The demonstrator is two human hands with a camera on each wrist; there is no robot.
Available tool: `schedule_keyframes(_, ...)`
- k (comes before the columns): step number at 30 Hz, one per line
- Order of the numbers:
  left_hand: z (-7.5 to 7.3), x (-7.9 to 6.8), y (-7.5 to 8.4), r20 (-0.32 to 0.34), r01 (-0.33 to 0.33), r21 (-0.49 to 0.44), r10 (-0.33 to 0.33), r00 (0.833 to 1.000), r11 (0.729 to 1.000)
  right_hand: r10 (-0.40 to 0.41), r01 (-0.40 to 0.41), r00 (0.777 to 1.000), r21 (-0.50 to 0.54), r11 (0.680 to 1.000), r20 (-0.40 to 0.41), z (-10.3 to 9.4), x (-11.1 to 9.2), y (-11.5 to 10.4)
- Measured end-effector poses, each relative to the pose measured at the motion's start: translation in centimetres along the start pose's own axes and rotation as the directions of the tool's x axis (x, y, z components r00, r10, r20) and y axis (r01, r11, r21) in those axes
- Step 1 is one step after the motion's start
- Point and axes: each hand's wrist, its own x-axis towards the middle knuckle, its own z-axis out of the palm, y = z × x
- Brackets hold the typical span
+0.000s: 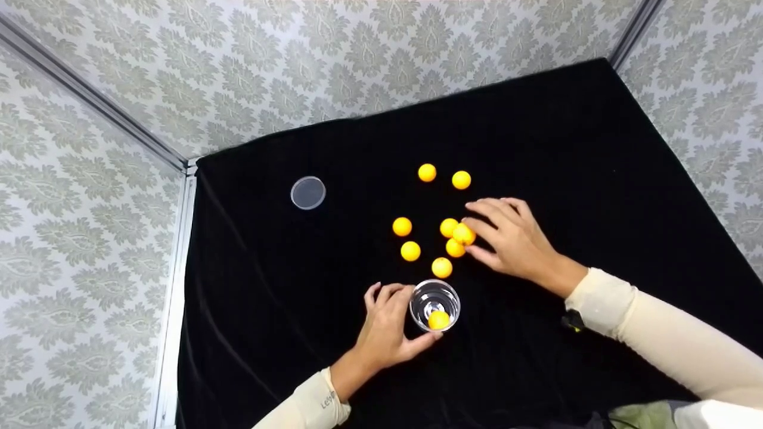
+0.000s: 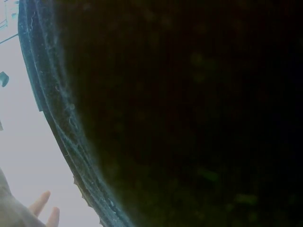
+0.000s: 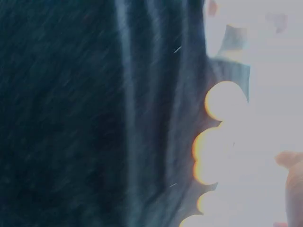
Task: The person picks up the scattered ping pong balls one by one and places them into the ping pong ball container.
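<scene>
In the head view my left hand (image 1: pixel 384 328) grips a clear cup (image 1: pixel 412 310), thumb at its near side and fingers at its left. One orange ball (image 1: pixel 439 320) lies inside the cup. My right hand (image 1: pixel 517 243) pinches another orange ball (image 1: pixel 464 233) between thumb and fingertips. That ball overlaps two more, an upper ball (image 1: pixel 448 227) and a lower ball (image 1: pixel 455 248). A single ball (image 1: pixel 442 267) lies just beyond the cup. The left wrist view is mostly dark, with fingertips (image 2: pixel 41 204) low at left. Glare washes out much of the right wrist view.
Several orange balls lie farther off, including a left pair (image 1: pixel 402 226) and a back pair (image 1: pixel 427 173). A round translucent lid (image 1: pixel 308 193) lies at the left on the black cloth (image 1: pixel 536 137). Patterned walls (image 1: pixel 357 59) stand behind and at the sides.
</scene>
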Motion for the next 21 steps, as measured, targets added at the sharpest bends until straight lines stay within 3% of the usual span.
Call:
schedule_keyframes(9,-0.1,0.1,0.1,0.022,0.014,0.001,-0.014,1.000,1.000,-0.132,0.146,0.985,0.126,0.981,-0.109,-2.5,0.7,-5.0)
schedule_keyframes(16,-0.1,0.0,0.2,0.025,0.017,0.010,-0.017,1.000,1.000,-0.208,0.223,0.974,0.206,0.953,-0.094,-3.1,0.1,-8.3)
schedule_keyframes(21,-0.1,0.0,0.2,0.030,0.023,0.020,-0.023,0.999,1.000,-0.237,0.248,0.969,0.229,0.941,-0.076,-3.1,-0.4,-9.3)
